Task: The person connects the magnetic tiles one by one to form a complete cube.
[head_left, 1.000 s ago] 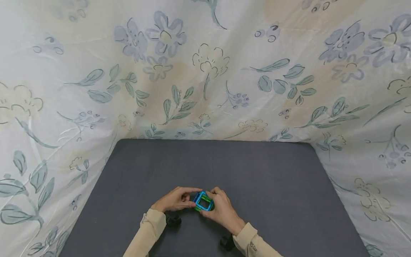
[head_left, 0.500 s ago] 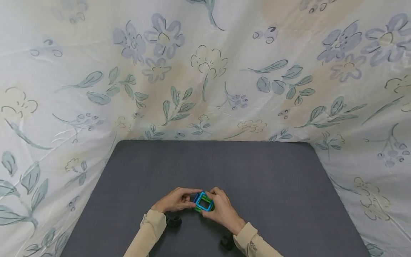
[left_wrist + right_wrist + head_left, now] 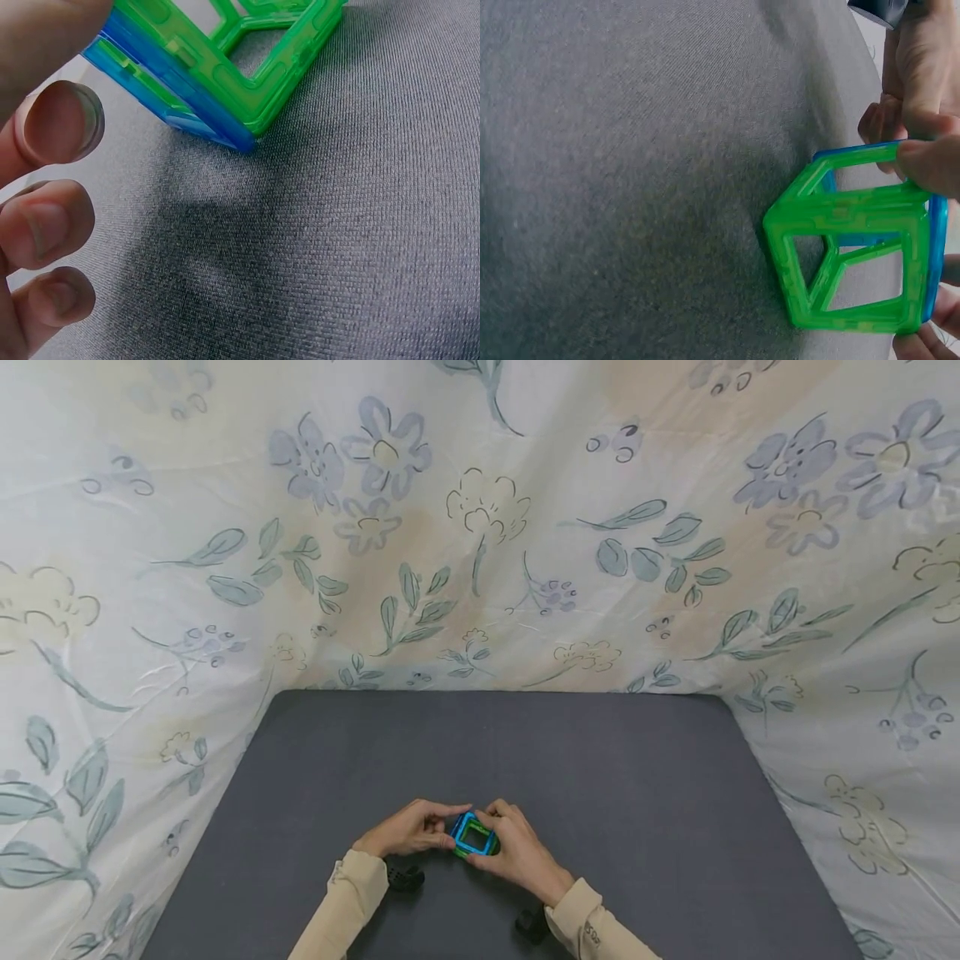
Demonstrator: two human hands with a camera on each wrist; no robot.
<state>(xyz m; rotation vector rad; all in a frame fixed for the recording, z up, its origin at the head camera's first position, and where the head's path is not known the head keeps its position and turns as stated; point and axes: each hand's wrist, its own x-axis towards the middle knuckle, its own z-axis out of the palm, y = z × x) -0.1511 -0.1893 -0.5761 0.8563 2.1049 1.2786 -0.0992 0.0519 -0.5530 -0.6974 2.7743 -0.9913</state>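
In the head view, both hands meet at a small hollow cube of see-through blue and green magnetic tiles [image 3: 458, 837], near the front of the table. My left hand [image 3: 405, 828] holds its left side between thumb and outstretched index finger. From the right, my right hand [image 3: 520, 850] grips the cube with thumb and fingers. Open-framed green tiles [image 3: 847, 214] face the right wrist view, with blue edging behind them. A blue tile [image 3: 217, 124] meets a green one at a corner in the left wrist view, close to the dark cloth; three left fingertips [image 3: 60, 124] show beside it.
A dark grey cloth-covered table [image 3: 600, 768] spreads around the hands. Pale floral fabric [image 3: 480, 527] hangs behind it and at both sides. Black wrist devices [image 3: 406, 878] sit at both cuffs.
The cube has shifted slightly left and tilted a little in the hands. Both hands keep their hold and barely move; the head view has shifted slightly.
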